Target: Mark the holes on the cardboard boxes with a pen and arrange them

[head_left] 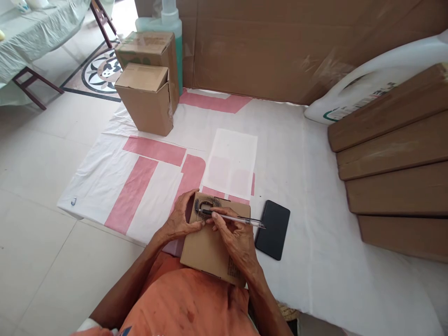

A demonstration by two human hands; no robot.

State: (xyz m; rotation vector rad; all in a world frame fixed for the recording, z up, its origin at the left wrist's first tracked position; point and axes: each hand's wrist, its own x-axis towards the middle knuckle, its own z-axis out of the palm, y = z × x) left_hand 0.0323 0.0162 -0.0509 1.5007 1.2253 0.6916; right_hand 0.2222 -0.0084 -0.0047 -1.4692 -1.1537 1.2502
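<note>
A small brown cardboard box point(206, 247) lies tilted at the table's front edge, close against my body. With fingers and thumb at its upper left edge, my left hand point(182, 217) steadies the box. My right hand point(238, 238) rests on the box top, pinching a pen point(238, 218) with a clear barrel and a black front end. The pen's tip touches or hovers at a dark scribbled ring point(206, 204) near the box's far end; I cannot tell which. Part of the box top is hidden under my right hand.
A black phone-like slab point(273, 229) lies right of the box; a white paper sheet point(231, 163) lies beyond it. Cardboard boxes point(145, 100) and a green-liquid bottle point(179, 56) stand at back left. Stacked cartons point(399, 186) and a white jug point(367, 77) occupy the right.
</note>
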